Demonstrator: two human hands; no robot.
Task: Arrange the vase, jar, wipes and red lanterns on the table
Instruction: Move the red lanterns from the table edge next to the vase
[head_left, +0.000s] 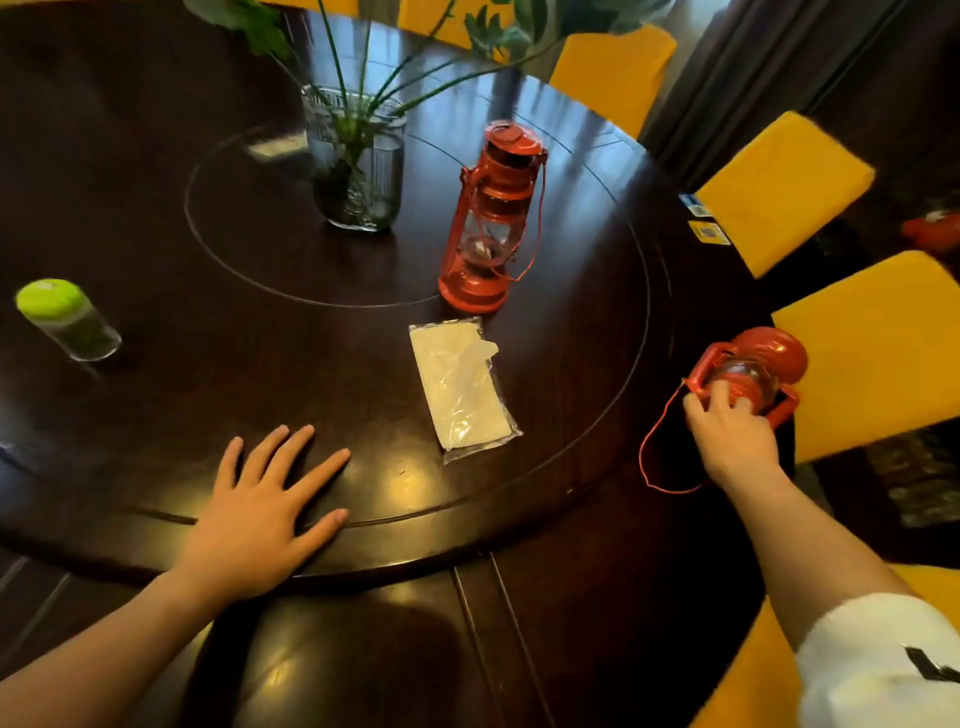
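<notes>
Vase (358, 166), jar (70, 319), wipes (462, 387) and one lantern (491, 218) stand placed on the desk (156, 208); right hand (730, 431), fingers (719, 392) clamped on the second lantern (753, 366), at the edge; left hand (260, 514) flat, fingers spread.

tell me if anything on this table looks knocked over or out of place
One red lantern lies tipped at the table's right edge, gripped by the right hand. The other lantern stands upright.

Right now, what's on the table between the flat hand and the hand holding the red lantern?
In the head view, the clear plastic wipes packet lies between the flat left hand and right hand.
</notes>
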